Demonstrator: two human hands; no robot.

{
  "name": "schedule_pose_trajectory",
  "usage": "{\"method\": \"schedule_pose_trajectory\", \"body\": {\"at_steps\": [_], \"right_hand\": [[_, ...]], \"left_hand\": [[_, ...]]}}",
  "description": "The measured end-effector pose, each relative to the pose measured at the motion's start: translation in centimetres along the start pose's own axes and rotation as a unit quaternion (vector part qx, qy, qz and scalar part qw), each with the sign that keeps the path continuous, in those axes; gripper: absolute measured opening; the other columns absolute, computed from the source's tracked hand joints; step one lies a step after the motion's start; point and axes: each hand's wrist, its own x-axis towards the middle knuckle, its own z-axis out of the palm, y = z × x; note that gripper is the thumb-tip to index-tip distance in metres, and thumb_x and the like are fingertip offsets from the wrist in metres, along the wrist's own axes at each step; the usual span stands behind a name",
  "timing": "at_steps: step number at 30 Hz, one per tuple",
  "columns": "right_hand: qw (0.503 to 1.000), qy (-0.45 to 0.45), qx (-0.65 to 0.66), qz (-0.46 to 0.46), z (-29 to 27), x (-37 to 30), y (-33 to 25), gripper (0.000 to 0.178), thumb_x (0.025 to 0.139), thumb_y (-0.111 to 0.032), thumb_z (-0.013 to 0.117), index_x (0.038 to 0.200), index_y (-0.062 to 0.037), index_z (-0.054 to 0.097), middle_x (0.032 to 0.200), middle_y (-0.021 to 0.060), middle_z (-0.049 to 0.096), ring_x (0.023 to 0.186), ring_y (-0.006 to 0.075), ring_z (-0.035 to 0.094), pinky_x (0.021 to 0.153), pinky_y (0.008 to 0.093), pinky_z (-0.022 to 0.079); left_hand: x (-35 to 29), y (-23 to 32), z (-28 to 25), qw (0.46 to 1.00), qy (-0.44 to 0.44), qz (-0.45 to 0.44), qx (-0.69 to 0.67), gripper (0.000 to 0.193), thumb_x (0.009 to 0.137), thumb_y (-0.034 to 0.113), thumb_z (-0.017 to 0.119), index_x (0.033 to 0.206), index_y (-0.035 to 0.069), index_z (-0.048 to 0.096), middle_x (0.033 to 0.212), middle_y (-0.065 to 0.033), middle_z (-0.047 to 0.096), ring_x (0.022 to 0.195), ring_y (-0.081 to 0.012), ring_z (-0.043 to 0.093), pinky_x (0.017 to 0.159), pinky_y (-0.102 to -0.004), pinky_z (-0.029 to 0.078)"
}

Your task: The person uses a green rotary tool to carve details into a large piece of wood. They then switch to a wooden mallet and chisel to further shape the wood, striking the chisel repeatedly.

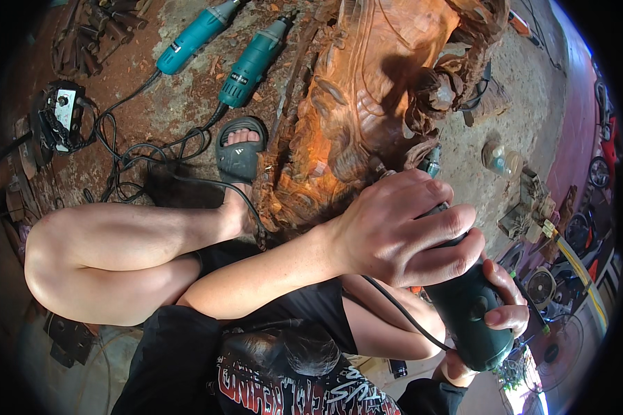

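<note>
My left hand reaches across from the lower left, its fingers wrapped over the front of a dark green handheld power grinder. Around the rear of the grinder's body curls my right hand, with the thumb and fingers closed on it. The tool slants, its rear end toward my right knee. Its working end is mostly hidden behind my left hand, close to the lower part of a large orange-brown wood carving. Ridges and curled, leaf-like shapes cover the carving. A cord runs from the grinder past my thigh.
Two teal die grinders lie on the dusty floor at the upper left. Their tangled cords run to a power box. My sandalled foot rests against the carving. A glass jar, a fan and motorbikes stand to the right.
</note>
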Motion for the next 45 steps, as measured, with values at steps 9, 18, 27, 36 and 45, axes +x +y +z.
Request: {"method": "schedule_pose_trajectory", "body": {"at_steps": [9,18,27,36,45], "right_hand": [[0.992,-0.092,0.047,-0.074,-1.1,0.7,1.0,0.075,0.056,-0.052,0.101,0.105,-0.0211,0.053,0.134,0.0221,0.060,0.128,0.0415,0.061,0.111,0.0545,0.049],[0.987,-0.128,0.050,-0.082,-2.2,1.1,1.0,0.075,0.055,-0.052,0.101,0.106,-0.0217,0.054,0.134,0.0223,0.061,0.128,0.0415,0.061,0.111,0.0535,0.049],[0.993,-0.087,0.055,-0.060,-2.3,0.3,1.1,0.077,0.057,-0.062,0.098,0.106,-0.0209,0.054,0.131,0.0225,0.061,0.126,0.0399,0.062,0.110,0.0525,0.051],[0.982,-0.077,0.129,-0.117,-4.8,-3.1,1.5,0.080,0.055,-0.046,0.103,0.113,-0.0217,0.053,0.141,0.0165,0.055,0.136,0.0417,0.052,0.117,0.0581,0.042],[0.985,0.076,0.155,-0.015,-1.1,-5.0,3.1,0.048,0.073,-0.012,0.094,0.094,-0.0241,0.053,0.115,0.0057,0.067,0.119,0.0495,0.065,0.107,0.0623,0.052]], "left_hand": [[-0.2,0.3,0.2,1.000,-0.008,-0.007,0.010,0.020,0.085,0.018,0.073,0.103,0.012,0.067,0.095,-0.0062,0.068,0.070,-0.0197,0.070,0.060,-0.0324,0.058],[0.0,0.9,0.1,1.000,-0.021,-0.017,0.006,0.021,0.084,0.016,0.074,0.103,0.012,0.068,0.097,-0.0058,0.068,0.072,-0.0202,0.070,0.061,-0.0333,0.058],[-0.1,1.3,0.3,0.999,-0.023,-0.021,0.004,0.022,0.083,0.016,0.075,0.103,0.012,0.069,0.096,-0.0056,0.069,0.073,-0.0197,0.070,0.061,-0.0324,0.057],[0.4,2.5,1.0,0.995,-0.052,0.017,-0.089,0.041,0.085,0.025,0.074,0.123,0.019,0.060,0.113,-0.0046,0.061,0.085,-0.0215,0.067,0.069,-0.0345,0.061],[-1.5,1.0,1.2,0.993,-0.045,0.101,-0.027,0.035,0.083,0.019,0.081,0.116,0.024,0.070,0.105,0.0007,0.072,0.082,-0.0155,0.070,0.062,-0.0241,0.058]]}}
